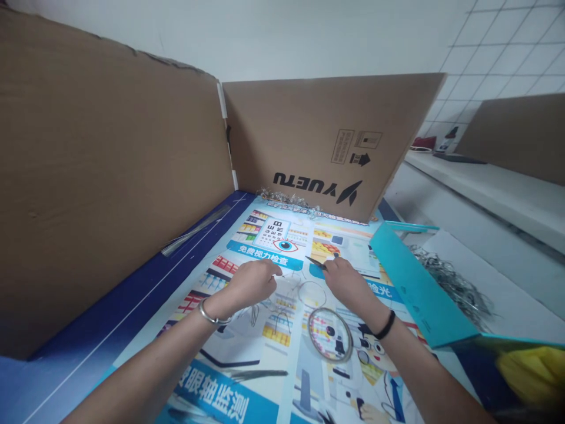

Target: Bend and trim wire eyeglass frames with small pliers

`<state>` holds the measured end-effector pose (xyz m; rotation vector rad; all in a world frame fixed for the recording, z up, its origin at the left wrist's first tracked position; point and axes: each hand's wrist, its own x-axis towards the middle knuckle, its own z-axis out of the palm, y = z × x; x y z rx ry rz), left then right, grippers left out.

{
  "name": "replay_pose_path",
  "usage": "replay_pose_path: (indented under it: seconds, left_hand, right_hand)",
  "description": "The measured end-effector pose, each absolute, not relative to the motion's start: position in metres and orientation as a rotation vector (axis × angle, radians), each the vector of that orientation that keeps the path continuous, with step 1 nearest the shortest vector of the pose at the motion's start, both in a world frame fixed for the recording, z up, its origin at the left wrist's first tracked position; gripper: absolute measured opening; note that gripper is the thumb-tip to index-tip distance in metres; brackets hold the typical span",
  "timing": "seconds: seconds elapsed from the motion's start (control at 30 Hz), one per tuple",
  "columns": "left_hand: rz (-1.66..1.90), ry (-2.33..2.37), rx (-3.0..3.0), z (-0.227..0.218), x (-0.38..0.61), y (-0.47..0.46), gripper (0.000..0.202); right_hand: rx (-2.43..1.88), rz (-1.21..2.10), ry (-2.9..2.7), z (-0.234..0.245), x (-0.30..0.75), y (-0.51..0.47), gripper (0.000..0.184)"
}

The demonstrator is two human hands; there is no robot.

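Your right hand (346, 282) grips a dark pointed tool (315, 262); your left hand (253, 281) has its fingers curled together, whether on wire one cannot tell. Towards four o'clock from it, the wire loop (325, 294), then the wire coil (350, 340): slack could snag; the tool, aimed at ten o'clock, could prick if it slips. Three o'clock: teal box (419, 294)

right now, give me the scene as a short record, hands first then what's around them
left hand: fingers curled together above the printed sheet; anything pinched is too fine to tell
right hand: holding a dark pointed tool
nearby: ring-shaped coil lying on the sheet, near the right wrist
right side: open teal box with tangled silvery strands inside
surround: cardboard panels at left and back
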<state>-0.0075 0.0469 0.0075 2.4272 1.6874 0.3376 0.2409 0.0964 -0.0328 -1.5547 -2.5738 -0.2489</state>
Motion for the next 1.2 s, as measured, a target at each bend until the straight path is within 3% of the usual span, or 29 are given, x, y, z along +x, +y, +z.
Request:
replay_pose_path:
  seconds: [0.23,0.33,0.63,1.2]
  left_hand:
    - [0.291,1.769,2.383,0.012,-0.004,0.046,0.038]
    - [0.291,1.78,2.366,0.014,-0.002,0.045,0.039]
    - [0.295,1.798,2.339,0.017,0.001,0.041,0.035]
    - [0.271,1.825,2.263,0.023,0.003,0.039,0.032]
  right_hand:
    - [-1.293,0.693,-2.327,0.006,0.213,0.048,0.023]
    - [-1.253,0.88,-2.331,0.007,0.203,0.035,0.023]
    - [-1.331,0.934,-2.315,-0.01,0.199,0.04,0.024]
    - [-1.359,1.098,-2.234,0.0,0.201,0.039,0.023]
